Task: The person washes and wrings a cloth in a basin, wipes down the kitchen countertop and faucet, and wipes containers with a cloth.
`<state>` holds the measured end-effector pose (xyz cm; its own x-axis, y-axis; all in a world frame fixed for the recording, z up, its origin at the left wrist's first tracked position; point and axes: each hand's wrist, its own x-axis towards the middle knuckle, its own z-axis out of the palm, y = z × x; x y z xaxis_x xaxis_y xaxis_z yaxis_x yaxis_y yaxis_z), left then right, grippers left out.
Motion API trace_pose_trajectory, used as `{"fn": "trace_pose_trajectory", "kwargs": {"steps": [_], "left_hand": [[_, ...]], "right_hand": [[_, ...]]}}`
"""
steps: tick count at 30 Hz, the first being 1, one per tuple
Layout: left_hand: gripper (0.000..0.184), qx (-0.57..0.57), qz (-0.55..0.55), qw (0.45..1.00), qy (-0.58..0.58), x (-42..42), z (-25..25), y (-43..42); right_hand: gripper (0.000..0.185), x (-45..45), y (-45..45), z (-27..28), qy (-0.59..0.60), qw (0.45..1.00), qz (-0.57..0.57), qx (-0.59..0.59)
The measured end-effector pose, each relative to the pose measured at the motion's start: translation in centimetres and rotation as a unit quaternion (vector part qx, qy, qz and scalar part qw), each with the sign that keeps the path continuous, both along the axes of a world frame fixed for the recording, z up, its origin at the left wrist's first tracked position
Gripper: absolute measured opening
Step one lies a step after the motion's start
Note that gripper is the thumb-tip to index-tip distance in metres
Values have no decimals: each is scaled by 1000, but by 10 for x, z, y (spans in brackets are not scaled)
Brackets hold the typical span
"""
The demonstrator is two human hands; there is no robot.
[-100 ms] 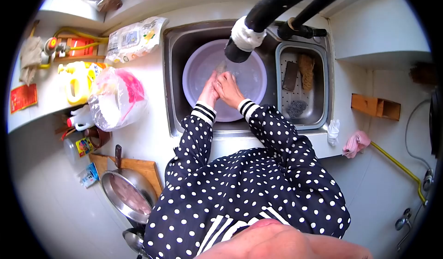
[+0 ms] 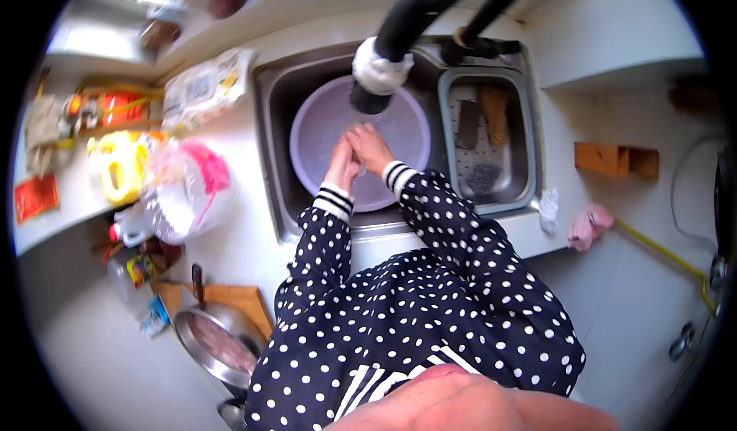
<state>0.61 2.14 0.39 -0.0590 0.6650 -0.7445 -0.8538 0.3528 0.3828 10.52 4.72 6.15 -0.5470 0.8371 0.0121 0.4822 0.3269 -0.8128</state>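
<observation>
Over a pale purple basin [image 2: 307,112] in the steel sink, my left hand [image 2: 342,159] and my right hand [image 2: 370,148] are pressed together just below the black faucet spout [image 2: 371,99]. The right fingers are curled over the left hand. Both hands look closed, and whatever lies between them, if anything, is hidden. A whitish patch shows under the palms; whether it is water or an object I cannot tell. White wrapping [image 2: 381,69] covers the spout near its end.
Right of the basin, a grey-rimmed drain tray [image 2: 530,155] holds a dark block, a brown scrubber [image 2: 494,116] and a steel-wool pad [image 2: 484,178]. At left stand a yellow jug [image 2: 123,168] and a plastic bag [image 2: 184,189]. A steel pan [image 2: 219,339] rests on a cutting board [image 2: 242,300].
The view has shifted, so the sink and faucet appear further left. My hands stay together and have drawn slightly closer under the spout.
</observation>
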Motion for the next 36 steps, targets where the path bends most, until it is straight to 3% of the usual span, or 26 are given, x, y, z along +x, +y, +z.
{"fn": "trace_pose_trajectory", "kwargs": {"steps": [2, 3, 4, 5, 6, 7, 8, 10, 11, 13, 14, 16, 17, 18, 20, 23, 26, 27, 28, 30, 32, 33, 36], "left_hand": [[34, -16, -112, 969, 220, 21, 30, -2], [38, -24, -211, 904, 372, 19, 56, 2], [42, -59, -342, 863, 367, 3, 53, 7], [39, -58, -359, 767, 528, -5, 10, 6], [40, -5, -311, 640, 703, -4, 19, 2], [47, -53, -382, 609, 693, -3, 39, 2], [50, -33, -433, 546, 717, -3, 28, -4], [58, 1, -517, 407, 753, -14, -17, -15], [60, -10, -503, 495, 708, -19, -37, -15], [64, -34, -464, 653, 598, -28, -61, -10], [66, -50, -402, 778, 481, -20, -48, -9], [69, -79, -249, 942, 209, -12, -1, 0], [69, -101, -233, 966, 52, -21, 4, 3], [61, -23, -190, 978, -85, -38, -32, 6], [51, 90, -145, 977, 124, -16, 46, -20], [48, 74, -118, 986, 96, -2, 47, -24], [44, 52, -87, 992, 71, 8, 32, -20], [42, 3, -94, 995, 43, 5, 12, -13], [39, -46, -97, 994, 14, 8, 9, -3], [36, -62, -158, 964, 204, 12, 22, -9], [37, -45, -191, 927, 319, -6, -18, -14], [37, -36, -207, 903, 375, -16, -40, -15], [44, -32, -216, 884, 413, -32, -70, -25]], "right_hand": [[23, 19, 16, -39, -34, 997, 62, 42], [23, 17, 24, -57, -62, 998, 20, -15], [24, 19, 29, -66, -88, 993, -23, -74], [26, 33, 30, -61, -124, 989, -82, -28], [25, 35, 32, -69, -170, 975, -141, 24], [23, 34, 28, -68, -207, 965, -160, 25], [23, 35, 20, -68, -246, 953, -175, 24], [25, 33, 9, -107, -296, 954, -27, 28], [26, 42, 3, -94, -249, 967, 7, 50], [25, 24, 9, -130, -219, 962, -153, -54], [24, 18, 6, -143, -203, 945, -232, -109], [22, 6, 9, -108, -90, 985, -90, -116], [22, 3, 9, -58, -58, 993, -11, -105], [22, 4, 7, -6, -28, 993, 68, -91], [23, 9, -15, 37, 57, 998, 15, -5], [24, 12, -22, 53, 25, 999, -21, -14], [25, 11, -5, 19, -9, 997, -25, -72], [22, 11, 3, 5, -40, 997, 2, -63], [21, 22, 10, 18, -19, 990, -23, -137], [18, 28, 25, -53, -187, 976, 80, 72], [19, 49, 24, -42, -233, 972, -10, 28], [27, 46, 20, -50, -216, 965, -145, -44], [35, 54, -7, -54, -329, 944, -34, -16]]}}
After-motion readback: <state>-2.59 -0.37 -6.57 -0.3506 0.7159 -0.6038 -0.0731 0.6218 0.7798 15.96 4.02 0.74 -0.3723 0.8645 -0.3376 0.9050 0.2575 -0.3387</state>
